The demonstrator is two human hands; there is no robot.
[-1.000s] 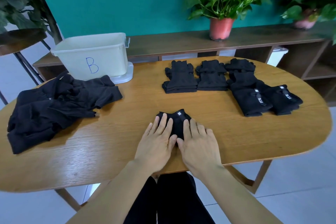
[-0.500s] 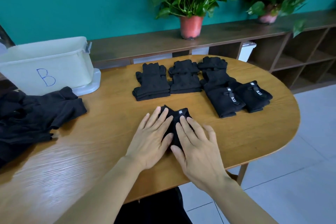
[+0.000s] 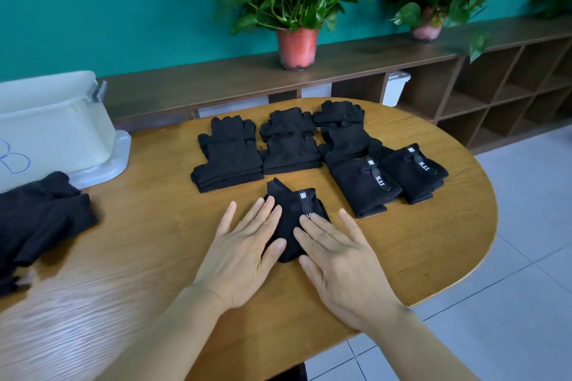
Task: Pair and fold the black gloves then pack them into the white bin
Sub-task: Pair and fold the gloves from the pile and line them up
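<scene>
Both the left hand and right hand lie flat, fingers straight, gripping nothing, pressing the folded black fabric glove pair onto the oval wooden table, probably to set its crease, with the white plastic bin at ten o'clock.

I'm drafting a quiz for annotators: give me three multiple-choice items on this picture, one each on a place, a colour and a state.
1. Where does the white bin stand?
A. on the floor
B. at the far left of the table
C. on the shelf

2. What colour is the letter on the bin?
A. blue
B. red
C. green

3. How do the left hand and right hand lie on the folded glove pair?
A. clenched
B. lifting it
C. flat, fingers straight

1 B: it sits there beside the loose gloves.
2 A: the pen mark is blue.
3 C: straight fingers rest on it.
</scene>
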